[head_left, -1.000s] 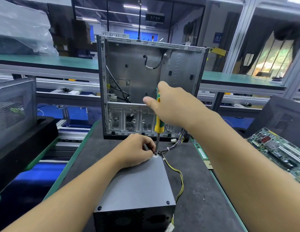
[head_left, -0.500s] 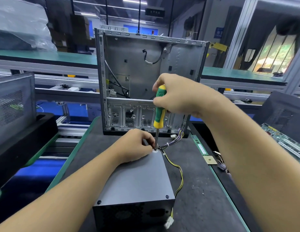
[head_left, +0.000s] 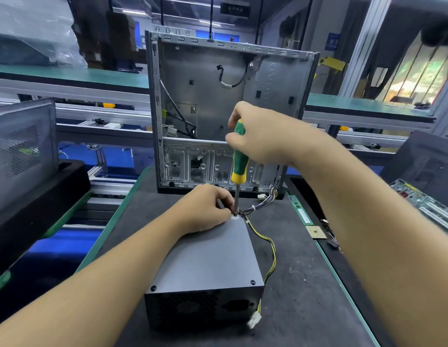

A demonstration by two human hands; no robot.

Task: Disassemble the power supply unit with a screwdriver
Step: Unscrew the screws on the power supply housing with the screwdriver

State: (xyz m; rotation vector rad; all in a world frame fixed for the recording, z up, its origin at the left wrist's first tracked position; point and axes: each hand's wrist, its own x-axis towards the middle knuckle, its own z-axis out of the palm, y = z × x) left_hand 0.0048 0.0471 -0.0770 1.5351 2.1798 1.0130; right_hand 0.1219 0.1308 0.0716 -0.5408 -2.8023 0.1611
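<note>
power supply unit point(head_left: 205, 259) far corner: under left hand point(head_left: 205, 209) | circuit board point(head_left: 428, 209): cut by right edge

Right grip point(head_left: 263, 139): a second ago we recorded fingers stretched over the screwdriver point(head_left: 239, 161) handle, thumb pointing left; now we record them curled round its top end. Handle: more of the green shows below and above the thumb.
</note>
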